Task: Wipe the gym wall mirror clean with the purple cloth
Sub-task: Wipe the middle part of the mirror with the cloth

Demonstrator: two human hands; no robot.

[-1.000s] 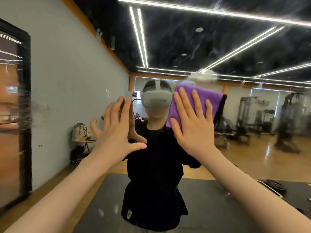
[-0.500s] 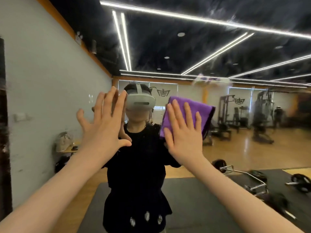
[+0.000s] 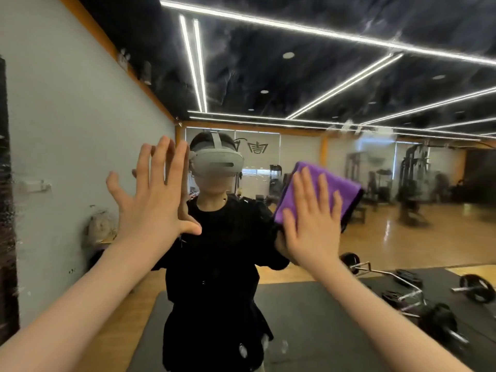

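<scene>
The gym wall mirror [image 3: 349, 63] fills almost the whole view and reflects the room and a person in black wearing a headset. A folded purple cloth [image 3: 330, 183] lies flat against the glass right of centre. My right hand [image 3: 314, 221] presses on it with straight, spread fingers. My left hand [image 3: 153, 200] is flat against the mirror left of centre, fingers straight and thumb out, holding nothing. Pale smears show on the glass above the cloth and dark streaks along the left edge.
The mirror's dark frame [image 3: 6, 210] runs down the far left. Reflected in the glass are a black floor mat [image 3: 308, 331], barbells and weight plates [image 3: 418, 296] at lower right, gym machines [image 3: 410, 183] at the back, and a bag [image 3: 100, 229] by the grey wall.
My right hand has slid the cloth rightward and down across the glass. The view has shifted, so the dark frame sits farther left. My left hand stays flat on the mirror.
</scene>
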